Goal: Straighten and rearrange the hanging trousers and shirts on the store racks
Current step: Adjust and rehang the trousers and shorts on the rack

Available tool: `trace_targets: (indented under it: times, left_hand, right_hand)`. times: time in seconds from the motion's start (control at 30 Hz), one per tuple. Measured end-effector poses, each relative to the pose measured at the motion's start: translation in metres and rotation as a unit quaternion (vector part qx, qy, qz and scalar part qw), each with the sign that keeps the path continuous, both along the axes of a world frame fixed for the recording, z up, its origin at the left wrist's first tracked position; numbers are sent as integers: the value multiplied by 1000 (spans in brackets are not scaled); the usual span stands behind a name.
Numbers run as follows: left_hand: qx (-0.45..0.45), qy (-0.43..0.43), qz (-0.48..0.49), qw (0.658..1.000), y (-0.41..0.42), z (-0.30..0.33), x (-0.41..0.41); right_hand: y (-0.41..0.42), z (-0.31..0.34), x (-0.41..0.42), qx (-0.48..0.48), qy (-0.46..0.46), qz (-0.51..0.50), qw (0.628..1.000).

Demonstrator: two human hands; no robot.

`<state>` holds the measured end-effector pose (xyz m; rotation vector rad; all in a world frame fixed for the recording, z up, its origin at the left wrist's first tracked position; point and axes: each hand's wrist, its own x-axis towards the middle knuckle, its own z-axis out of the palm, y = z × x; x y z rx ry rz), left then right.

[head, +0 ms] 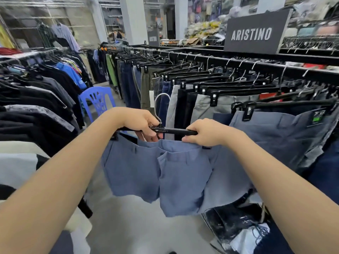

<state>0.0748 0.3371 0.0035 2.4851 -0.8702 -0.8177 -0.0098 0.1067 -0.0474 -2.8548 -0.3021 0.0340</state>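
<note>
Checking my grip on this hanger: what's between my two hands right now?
In the head view, only the black hanger bar with white Aristino lettering spans from the left hand to the right hand; the blue-grey trousers hang below it.

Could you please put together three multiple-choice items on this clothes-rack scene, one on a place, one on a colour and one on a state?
1. Where is the plastic chair?
A. In the aisle between the two racks
B. On top of the right-hand rack
C. Under the sign

2. What colour are the trousers on the held hanger?
A. Olive green
B. Blue
C. Black

3. How is the held hanger placed?
A. Hooked on the rail
B. Lying on the floor
C. Off the rail, held by both hands

Answers:
1. A: the plastic chair stands in the aisle.
2. B: the trousers are blue.
3. C: the left hand and right hand grip the hanger, its hook free in the air.
</note>
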Motion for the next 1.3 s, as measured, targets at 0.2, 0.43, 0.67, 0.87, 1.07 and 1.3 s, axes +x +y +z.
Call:
trace_targets:
  times: [0.2, 0.43, 0.67, 0.87, 1.07, 1.3]
  left_hand:
    - [-27, 46, -60, 997, -39, 10, -8]
    - [-66, 81, -127, 986, -110, 12, -27]
    - [-133, 99, -121, 979, -185, 0, -44]
    - [-171, 97, -141, 970, -253, -9, -68]
    - [-214, 118, -130, 961, -309, 5, -75]
    - [-263, 260, -177, 912, -344, 33, -88]
  right_hand:
    - [-40, 27, -30, 20, 49, -34, 998]
    - [-96, 45, -76, -18, 15, -142, 990]
    - [-128, 37, -101, -148, -134, -309, 930]
    - [-138, 45, -110, 1, -189, -476, 859]
    - [-157, 43, -111, 265, -106, -478, 831]
    - [-180, 60, -111, 394, -214, -514, 731]
